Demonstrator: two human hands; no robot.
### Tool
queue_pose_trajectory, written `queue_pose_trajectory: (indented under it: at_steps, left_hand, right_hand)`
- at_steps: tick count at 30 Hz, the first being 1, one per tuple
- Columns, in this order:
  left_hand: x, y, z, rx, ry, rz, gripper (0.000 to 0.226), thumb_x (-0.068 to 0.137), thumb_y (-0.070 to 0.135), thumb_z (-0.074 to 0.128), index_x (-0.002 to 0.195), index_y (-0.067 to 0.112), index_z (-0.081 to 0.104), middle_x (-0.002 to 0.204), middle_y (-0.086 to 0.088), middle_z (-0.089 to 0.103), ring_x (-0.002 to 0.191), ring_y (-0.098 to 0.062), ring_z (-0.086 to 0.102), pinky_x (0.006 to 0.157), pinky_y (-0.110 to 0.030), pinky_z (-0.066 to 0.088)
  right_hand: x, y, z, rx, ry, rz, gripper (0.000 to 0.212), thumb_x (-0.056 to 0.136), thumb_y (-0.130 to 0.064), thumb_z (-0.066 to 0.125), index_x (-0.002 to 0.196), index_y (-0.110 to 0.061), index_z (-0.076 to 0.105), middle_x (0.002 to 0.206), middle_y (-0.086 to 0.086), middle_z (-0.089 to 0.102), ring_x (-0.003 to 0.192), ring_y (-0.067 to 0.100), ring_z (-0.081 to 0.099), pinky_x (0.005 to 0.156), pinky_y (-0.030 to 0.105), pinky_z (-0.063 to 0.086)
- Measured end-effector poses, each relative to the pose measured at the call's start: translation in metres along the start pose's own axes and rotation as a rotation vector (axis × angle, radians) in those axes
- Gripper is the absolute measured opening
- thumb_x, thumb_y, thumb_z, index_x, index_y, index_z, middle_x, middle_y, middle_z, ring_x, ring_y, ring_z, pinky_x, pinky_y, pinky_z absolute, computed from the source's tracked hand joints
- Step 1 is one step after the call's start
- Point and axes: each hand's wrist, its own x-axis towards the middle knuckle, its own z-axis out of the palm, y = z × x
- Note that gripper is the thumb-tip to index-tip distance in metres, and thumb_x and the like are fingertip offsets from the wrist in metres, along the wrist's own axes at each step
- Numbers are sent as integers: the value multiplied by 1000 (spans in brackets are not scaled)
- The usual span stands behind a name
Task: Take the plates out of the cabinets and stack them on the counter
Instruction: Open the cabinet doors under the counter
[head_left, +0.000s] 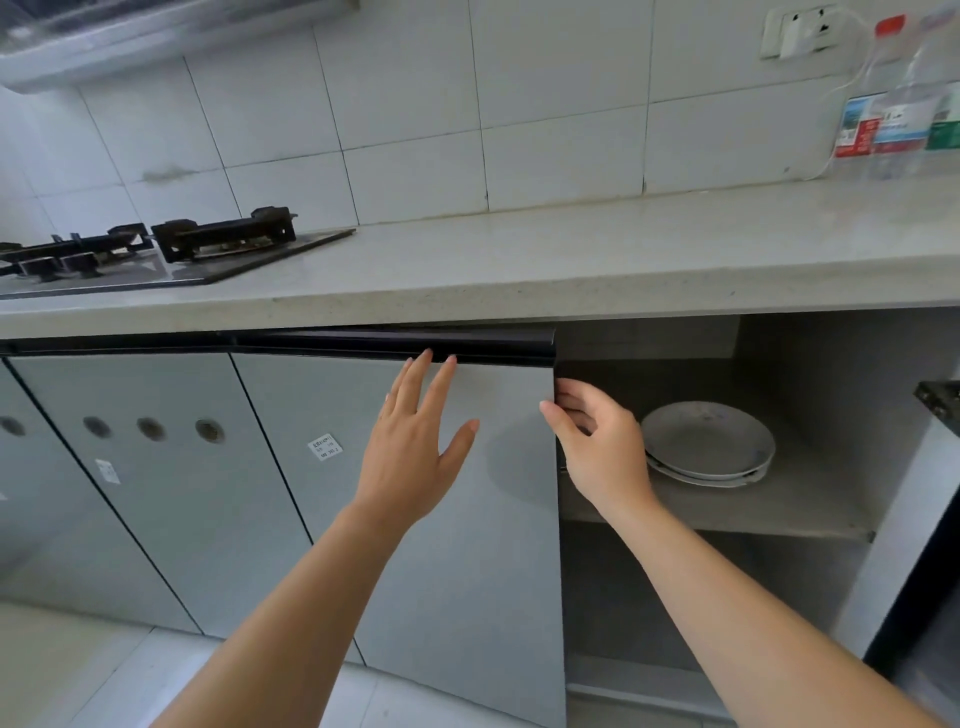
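Observation:
Two white plates (709, 441) lie stacked on the upper shelf (779, 512) of an open cabinet below the counter (571, 260). My right hand (597, 441) is just left of the plates, its fingers curled round the right edge of the grey cabinet door (488, 519) beside the opening. My left hand (415, 441) is spread flat in front of that same door, fingertips up at the black handle strip (395, 343) along its top. The door hides whatever is behind it.
A black gas hob (156, 254) sits on the counter at the left. Several plastic bottles (893, 104) stand at the back right under a wall socket. The open cabinet's door (935, 519) swings out at the far right. More shut doors run left.

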Motion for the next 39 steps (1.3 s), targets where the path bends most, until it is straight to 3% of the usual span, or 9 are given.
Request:
queue_pose_trajectory:
  at_steps: [5,9,15,18,24,27,32,39]
  left_hand:
    - [-12,6,-10,-44,13,-26,62,92,43,46,146,28,21,156,3,14,143,-18,17,109,-32,26]
    - [-25,12,-22,-74,35,-68,57,92,42,44,145,27,25,155,5,17,141,-17,23,106,-27,25]
    - [-41,14,-38,-18,-7,-79,58,93,44,40,145,33,20,156,11,13,142,-13,21,105,-26,22]
    - [-47,14,-44,-46,-11,-85,56,93,45,39,145,33,22,155,12,16,141,-10,21,106,-23,21]
    - [-56,29,-64,-138,159,-105,58,89,53,31,143,34,23,150,15,26,134,4,21,106,-22,23]
    - [-52,40,-73,-101,129,-49,59,88,54,29,143,35,23,151,15,25,137,2,21,105,-16,17]
    - [-48,41,-69,-106,49,-35,52,91,55,22,140,39,30,149,17,27,141,1,14,108,-21,18]
    - [-48,41,-63,-94,95,-66,49,92,52,21,135,36,37,145,15,34,129,12,19,99,-4,13]
  right_hand:
    - [-19,-8,-1,50,-18,-3,30,87,-24,63,116,-18,62,95,-21,62,86,-18,57,70,0,44]
    - [-36,-12,-4,103,-56,-8,27,85,-25,65,112,-20,64,98,-19,66,91,-8,61,74,6,48]
    - [-52,-19,-11,183,-176,-27,24,84,-21,66,104,-34,63,100,-22,66,95,-7,63,77,9,50]
    - [-62,-19,-8,219,-206,-26,30,84,-20,65,113,-26,64,106,-21,67,99,-6,62,76,8,50]
    - [-74,-24,-6,356,-297,-19,30,82,-15,65,104,-35,63,101,-27,69,97,-6,64,76,8,49]
    - [-79,-28,-4,371,-322,-17,29,79,-20,66,100,-40,62,95,-34,67,94,-8,64,71,6,48]
    - [-86,-32,-3,403,-346,-40,33,74,-31,63,105,-39,61,101,-31,67,97,-7,64,75,7,49]
    - [-85,-32,-8,422,-389,-69,37,75,-32,62,110,-41,58,107,-32,65,103,-5,62,78,9,49]
